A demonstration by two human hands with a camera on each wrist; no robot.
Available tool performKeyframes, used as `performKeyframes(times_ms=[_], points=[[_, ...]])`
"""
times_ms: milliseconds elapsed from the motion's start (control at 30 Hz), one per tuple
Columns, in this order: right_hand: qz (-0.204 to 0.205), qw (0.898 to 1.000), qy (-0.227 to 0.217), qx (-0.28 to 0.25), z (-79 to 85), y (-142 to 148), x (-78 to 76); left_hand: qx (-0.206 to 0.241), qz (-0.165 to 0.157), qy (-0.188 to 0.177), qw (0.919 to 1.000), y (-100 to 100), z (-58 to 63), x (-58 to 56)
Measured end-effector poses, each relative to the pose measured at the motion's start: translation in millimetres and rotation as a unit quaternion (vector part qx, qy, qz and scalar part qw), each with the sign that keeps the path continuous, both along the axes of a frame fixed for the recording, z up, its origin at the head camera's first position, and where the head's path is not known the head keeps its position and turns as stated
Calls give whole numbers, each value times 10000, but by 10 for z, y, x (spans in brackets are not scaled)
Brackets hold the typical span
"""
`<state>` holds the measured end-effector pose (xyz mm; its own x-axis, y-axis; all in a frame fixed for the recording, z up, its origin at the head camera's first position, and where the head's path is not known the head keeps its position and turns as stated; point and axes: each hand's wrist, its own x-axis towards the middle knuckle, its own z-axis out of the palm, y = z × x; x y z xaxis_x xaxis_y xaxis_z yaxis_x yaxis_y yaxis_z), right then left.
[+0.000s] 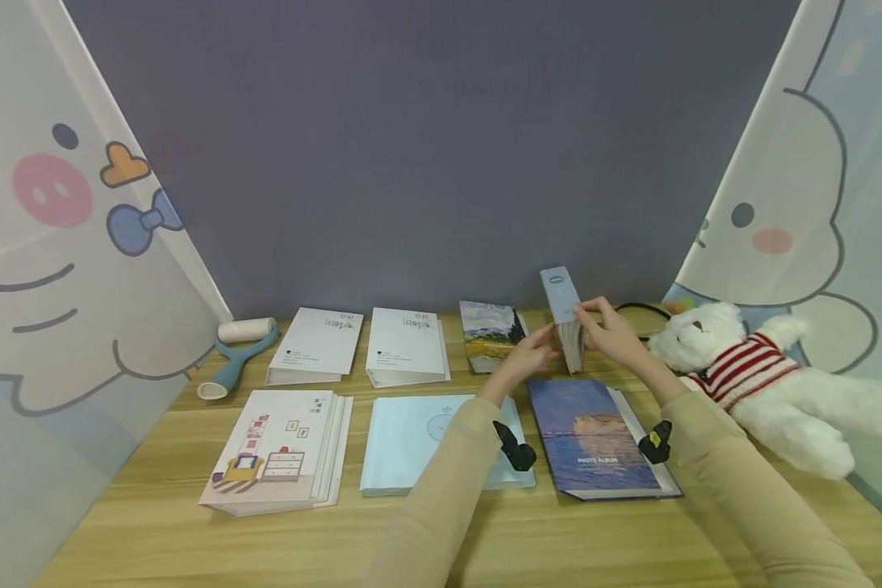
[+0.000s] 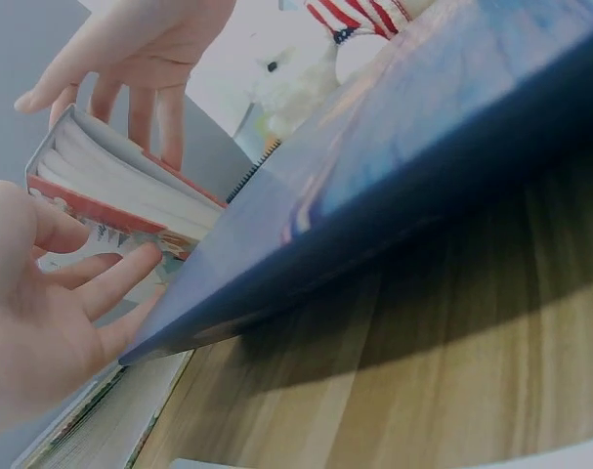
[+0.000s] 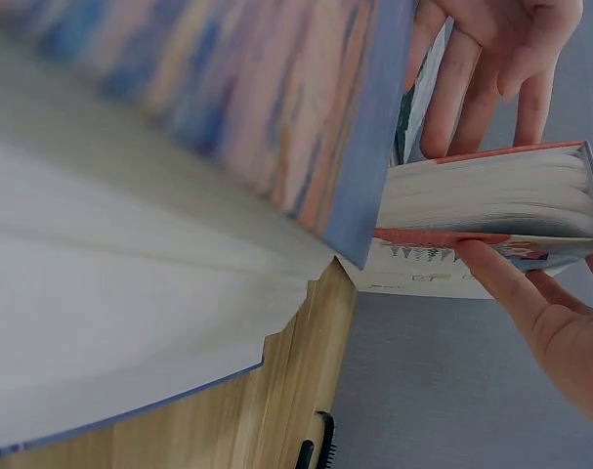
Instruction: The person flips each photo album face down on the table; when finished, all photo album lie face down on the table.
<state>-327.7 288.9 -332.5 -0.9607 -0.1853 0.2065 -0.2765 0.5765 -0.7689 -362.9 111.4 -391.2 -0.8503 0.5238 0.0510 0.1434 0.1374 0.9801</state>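
A small thick photo album (image 1: pixel 561 294) with a light blue spine stands upright at the back, held between both hands. My left hand (image 1: pixel 527 357) has its fingers against the lower left side, and my right hand (image 1: pixel 612 331) grips the upper right near the spine. White page edges (image 3: pixel 491 195) and red-trimmed covers show between the hands in the right wrist view. Left of it lies an album with a landscape painting cover (image 1: pixel 485 327). In front lies a blue photo album (image 1: pixel 588 441), its cover lifted slightly off its pages.
White albums (image 1: pixel 322 339) (image 1: pixel 404 341) lie at the back left. Nearer are a room-print album (image 1: pixel 272 449) and a pale blue album (image 1: pixel 397 441). A lint roller (image 1: pixel 235 351) lies far left; a white teddy bear (image 1: pixel 764 384) lies right, beside a black curved object (image 1: pixel 643 307).
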Motion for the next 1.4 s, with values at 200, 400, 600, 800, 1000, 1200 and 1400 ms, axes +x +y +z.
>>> performKeyframes(times_ms=[200,400,600,800,1000,1200,1400], points=[[-286,9989,278,257,-99,100,-65,48,-85,-52,9999,69,-39,-3],[-818,9940,506,530,-42,91,-21,-89,-349,66,9993,88,-38,-9],[-1043,9921,486,500,-20,112,25,-326,-506,372,9975,107,-17,-7],[-1109,9929,364,231,-58,179,31,-497,-604,598,9951,137,-30,13],[-1198,9922,324,125,-100,308,44,-735,-602,664,9933,108,-66,16],[-1314,9882,431,653,-189,450,-4,-1015,-592,717,9905,64,-95,6],[-1402,9841,828,713,-288,528,-26,-1215,-602,761,9878,47,-125,-9]])
